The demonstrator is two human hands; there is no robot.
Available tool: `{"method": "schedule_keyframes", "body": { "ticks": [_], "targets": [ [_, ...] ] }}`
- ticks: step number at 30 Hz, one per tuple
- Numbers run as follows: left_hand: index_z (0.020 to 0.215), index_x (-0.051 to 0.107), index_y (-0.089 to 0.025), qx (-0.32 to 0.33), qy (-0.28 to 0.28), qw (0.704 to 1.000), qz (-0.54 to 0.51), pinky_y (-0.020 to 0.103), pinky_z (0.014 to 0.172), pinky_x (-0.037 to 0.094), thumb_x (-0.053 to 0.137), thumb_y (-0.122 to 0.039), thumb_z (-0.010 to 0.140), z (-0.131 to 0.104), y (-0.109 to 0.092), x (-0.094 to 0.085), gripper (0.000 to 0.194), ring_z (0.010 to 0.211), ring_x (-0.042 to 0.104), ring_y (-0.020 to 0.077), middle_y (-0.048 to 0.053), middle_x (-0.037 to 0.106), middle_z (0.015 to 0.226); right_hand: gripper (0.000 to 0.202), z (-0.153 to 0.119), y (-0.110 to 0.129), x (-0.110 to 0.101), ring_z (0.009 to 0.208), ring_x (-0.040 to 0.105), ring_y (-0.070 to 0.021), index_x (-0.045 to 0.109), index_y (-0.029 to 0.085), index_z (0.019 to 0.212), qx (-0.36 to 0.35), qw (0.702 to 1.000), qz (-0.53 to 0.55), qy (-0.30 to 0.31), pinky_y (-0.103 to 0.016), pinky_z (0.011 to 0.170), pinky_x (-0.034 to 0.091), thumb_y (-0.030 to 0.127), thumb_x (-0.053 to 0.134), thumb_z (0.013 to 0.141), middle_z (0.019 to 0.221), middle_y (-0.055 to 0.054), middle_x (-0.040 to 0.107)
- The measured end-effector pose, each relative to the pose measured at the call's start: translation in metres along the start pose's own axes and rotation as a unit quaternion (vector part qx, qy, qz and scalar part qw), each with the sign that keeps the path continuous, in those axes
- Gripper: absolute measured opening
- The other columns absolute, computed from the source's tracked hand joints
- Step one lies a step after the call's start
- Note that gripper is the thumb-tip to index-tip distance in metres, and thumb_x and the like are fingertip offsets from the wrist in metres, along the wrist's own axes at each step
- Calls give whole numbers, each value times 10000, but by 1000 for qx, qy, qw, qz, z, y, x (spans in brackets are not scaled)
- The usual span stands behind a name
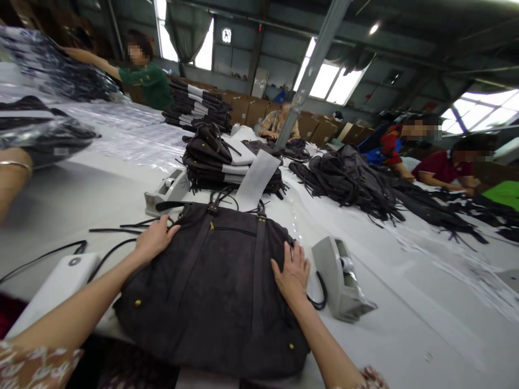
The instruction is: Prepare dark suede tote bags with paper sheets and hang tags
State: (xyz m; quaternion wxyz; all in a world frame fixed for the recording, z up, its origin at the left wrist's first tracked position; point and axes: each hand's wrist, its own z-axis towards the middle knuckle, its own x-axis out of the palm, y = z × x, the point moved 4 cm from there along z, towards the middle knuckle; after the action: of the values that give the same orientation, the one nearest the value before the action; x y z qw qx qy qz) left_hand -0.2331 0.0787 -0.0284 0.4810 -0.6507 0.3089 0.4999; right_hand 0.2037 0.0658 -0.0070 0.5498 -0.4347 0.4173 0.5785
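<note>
A dark grey handbag (219, 286) with two strap handles, a short zip and brass studs lies flat in front of me, its lower edge at the table's near side. My left hand (156, 237) rests on its upper left corner, the fingers stretched along the edge. On the upper right side lies my right hand (294, 270), fingers spread on the fabric. A thin dark strap pokes out to the left of the bag. Close to my right hand stands a grey tape dispenser (340, 281); a second tape dispenser (168, 189) is beyond my left hand.
Stacked dark bags (211, 162) with white paper bands stand behind the handbag. A loose heap of dark bags (352, 178) lies to the right. A white power bank-like box (57, 292) is at left. Several co-workers sit or stand around the white table (405, 324); a post (312, 70) rises beyond.
</note>
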Motion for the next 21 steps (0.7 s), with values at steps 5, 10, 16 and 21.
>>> {"method": "schedule_keyframes", "body": {
  "ticks": [5, 10, 16, 21],
  "targets": [
    [1079, 568, -41, -30, 114, 992, 46, 442, 799, 459, 237, -748, 783, 14, 12, 7, 835, 1018, 602, 421, 295, 640, 1053, 798, -2, -12, 0, 1020, 586, -320, 186, 78, 1463, 137, 988, 46, 53, -397, 849, 440, 565, 428, 879, 1098, -204, 592],
    [942, 599, -113, 15, 95, 995, 16, 399, 747, 461, 303, -618, 825, 13, -6, 13, 598, 929, 642, 369, 235, 682, 960, 718, 4, -17, 4, 937, 641, -313, 199, 130, 1463, 143, 977, 117, 102, -377, 771, 467, 499, 436, 895, 1024, -170, 644],
    [819, 555, -191, 77, 57, 994, -47, 323, 719, 448, 311, -562, 851, 14, -21, 8, 445, 869, 645, 280, 119, 684, 880, 581, 13, -26, -13, 969, 651, -289, 328, 200, 1408, 133, 967, 187, 114, -345, 786, 468, 415, 465, 887, 1019, -119, 685],
    [862, 521, -203, 66, 43, 994, -72, 322, 739, 439, 301, -560, 865, 13, -16, 19, 419, 872, 631, 266, 99, 668, 882, 575, 5, -31, -6, 988, 644, -307, 332, 175, 1399, 152, 970, 137, 129, -373, 789, 472, 471, 403, 911, 1068, -148, 670]
  ]
}}
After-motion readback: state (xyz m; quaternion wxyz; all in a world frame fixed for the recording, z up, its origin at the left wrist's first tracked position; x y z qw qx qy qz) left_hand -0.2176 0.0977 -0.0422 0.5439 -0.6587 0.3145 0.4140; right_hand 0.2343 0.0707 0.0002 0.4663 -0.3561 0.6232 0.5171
